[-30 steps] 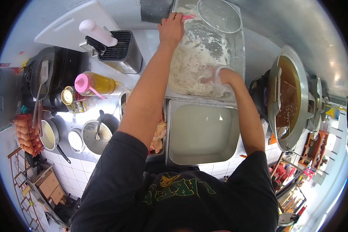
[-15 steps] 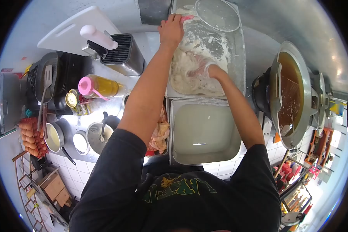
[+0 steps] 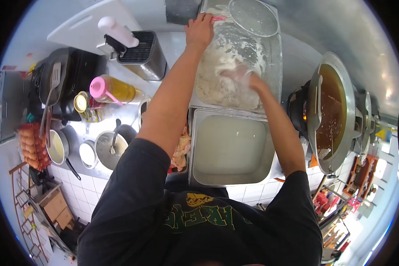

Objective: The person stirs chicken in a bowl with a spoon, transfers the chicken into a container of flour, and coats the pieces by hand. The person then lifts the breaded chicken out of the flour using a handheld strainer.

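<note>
My left hand (image 3: 200,30) is curled over the left rim of a metal tray (image 3: 277,66) of white flour (image 3: 217,86). Beside its fingertips lies the pink handle (image 3: 218,18) of a round sieve (image 3: 254,17), which rests across the tray's far end. Over the flour is my right hand (image 3: 239,73), in a thin clear glove dusted white. Motion smears its fingers, so their pose and anything under them do not show. Nearer my body, a second metal pan (image 3: 270,173) holds cloudy liquid (image 3: 230,146).
Raw chicken pieces (image 3: 181,153) sit in a container under my left forearm. At right, a large wok (image 3: 314,146) of brown oil stands on a burner with a visible flame. Leftward are an oil bottle (image 3: 124,91), a knife block (image 3: 153,66), bowls and eggs (image 3: 29,146).
My right hand has lifted from the flour and shifted slightly up in view, now blurred. My left hand keeps its place on the tray rim. The whole view has shifted slightly.
</note>
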`<state>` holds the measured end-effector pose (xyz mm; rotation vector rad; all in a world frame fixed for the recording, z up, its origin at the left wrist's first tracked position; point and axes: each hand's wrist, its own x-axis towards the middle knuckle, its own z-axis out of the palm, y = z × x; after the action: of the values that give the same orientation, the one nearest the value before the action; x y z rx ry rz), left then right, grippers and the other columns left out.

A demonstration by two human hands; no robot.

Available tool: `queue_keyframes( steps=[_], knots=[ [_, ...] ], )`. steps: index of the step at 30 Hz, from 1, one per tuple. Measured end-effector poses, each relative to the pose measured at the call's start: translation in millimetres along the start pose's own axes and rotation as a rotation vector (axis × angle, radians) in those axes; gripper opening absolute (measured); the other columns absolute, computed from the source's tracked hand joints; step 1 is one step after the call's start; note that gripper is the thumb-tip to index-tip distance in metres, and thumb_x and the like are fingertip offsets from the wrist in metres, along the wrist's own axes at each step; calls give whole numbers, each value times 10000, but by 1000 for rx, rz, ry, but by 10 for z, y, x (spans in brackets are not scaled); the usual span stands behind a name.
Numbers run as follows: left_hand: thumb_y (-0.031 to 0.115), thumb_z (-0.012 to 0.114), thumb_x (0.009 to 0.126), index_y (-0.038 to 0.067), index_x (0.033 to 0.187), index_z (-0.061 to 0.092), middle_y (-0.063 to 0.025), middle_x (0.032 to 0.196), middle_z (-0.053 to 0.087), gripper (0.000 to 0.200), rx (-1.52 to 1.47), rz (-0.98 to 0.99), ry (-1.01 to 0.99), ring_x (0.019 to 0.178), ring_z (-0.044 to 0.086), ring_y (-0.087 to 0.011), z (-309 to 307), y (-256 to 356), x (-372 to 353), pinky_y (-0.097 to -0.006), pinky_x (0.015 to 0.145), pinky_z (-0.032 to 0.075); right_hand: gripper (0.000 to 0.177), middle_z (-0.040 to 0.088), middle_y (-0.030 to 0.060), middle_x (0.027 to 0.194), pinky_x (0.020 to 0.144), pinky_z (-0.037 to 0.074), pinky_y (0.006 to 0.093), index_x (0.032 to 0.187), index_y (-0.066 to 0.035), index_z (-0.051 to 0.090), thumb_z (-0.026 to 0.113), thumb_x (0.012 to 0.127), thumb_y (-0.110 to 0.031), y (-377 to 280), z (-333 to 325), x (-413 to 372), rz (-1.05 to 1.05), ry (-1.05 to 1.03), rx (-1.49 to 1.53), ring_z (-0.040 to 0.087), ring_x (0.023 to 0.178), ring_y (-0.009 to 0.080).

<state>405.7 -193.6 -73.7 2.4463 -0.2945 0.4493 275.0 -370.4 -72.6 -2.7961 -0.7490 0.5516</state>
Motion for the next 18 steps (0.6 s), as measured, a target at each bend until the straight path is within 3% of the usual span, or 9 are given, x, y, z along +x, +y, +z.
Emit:
queue_keyframes(
  steps=[1, 3, 6, 9, 11, 13, 14, 16, 18],
  knots=[
    [296, 526, 942, 223, 1154, 563, 15, 1229, 553, 228, -5, 2, -6, 1043, 546, -347, -4, -3, 0, -532, 879, 415, 930, 506, 341, 1283, 1011, 410, 380, 1391, 44, 371, 766, 696, -429, -23, -74, -18, -9, -7, -1, 536, 1168, 410],
    [299, 524, 943, 225, 1156, 562, 17, 1227, 554, 229, -12, 2, -7, 1045, 545, -346, 11, -13, 17, -534, 880, 414, 940, 481, 325, 1325, 1047, 383, 365, 1423, -32, 376, 749, 700, -503, -136, -446, -83, 438, 112, 453, 532, 1176, 387],
    [307, 522, 948, 228, 1148, 569, 12, 1204, 567, 220, -11, 17, 19, 1021, 557, -358, 25, -22, 1, -542, 855, 427, 930, 471, 286, 1364, 1030, 386, 352, 1471, -122, 339, 691, 742, -580, -287, -817, -91, 324, -186, 365, 470, 1267, 371],
    [307, 525, 949, 227, 1132, 578, 6, 1175, 582, 206, 0, 29, 51, 990, 571, -367, 75, -68, -13, -548, 825, 441, 900, 542, 248, 1306, 1005, 407, 354, 1448, -99, 382, 687, 745, -573, -341, -520, 107, 193, -215, 162, 518, 1215, 341],
    [304, 527, 947, 226, 1126, 579, 7, 1168, 584, 202, 3, 46, 61, 985, 571, -365, 54, -30, 15, -548, 820, 441, 830, 579, 248, 1252, 987, 424, 356, 1383, -62, 466, 694, 740, -536, -369, -32, 422, 112, -665, 463, 555, 1159, 330],
    [303, 531, 945, 223, 1119, 579, 7, 1158, 586, 198, 7, 34, 64, 971, 574, -362, 35, -34, 3, -547, 812, 442, 757, 594, 208, 1255, 970, 439, 375, 1279, -6, 562, 682, 728, -510, -668, 308, 439, 49, -211, 64, 571, 1146, 325],
    [303, 531, 945, 223, 1119, 579, 7, 1158, 586, 198, 8, 31, 63, 971, 574, -362, 22, -48, 1, -547, 812, 442, 757, 594, 208, 1255, 970, 439, 375, 1279, -6, 562, 682, 728, -510, -725, 282, 434, 47, -213, 65, 571, 1146, 325],
    [303, 536, 941, 224, 1120, 579, 10, 1160, 586, 200, -8, 38, 51, 966, 576, -362, 9, -33, 1, -546, 812, 443, 741, 580, 225, 1264, 969, 436, 369, 1286, -1, 553, 671, 738, -487, -779, 205, 390, 151, -509, 241, 571, 1143, 331],
    [302, 537, 941, 225, 1121, 582, 10, 1159, 586, 201, -7, 39, 56, 968, 577, -360, 11, -18, 18, -545, 814, 444, 741, 593, 231, 1223, 940, 444, 351, 1318, -25, 524, 690, 746, -465, -610, 391, 355, 59, -396, 239, 576, 1063, 328]
  ],
)
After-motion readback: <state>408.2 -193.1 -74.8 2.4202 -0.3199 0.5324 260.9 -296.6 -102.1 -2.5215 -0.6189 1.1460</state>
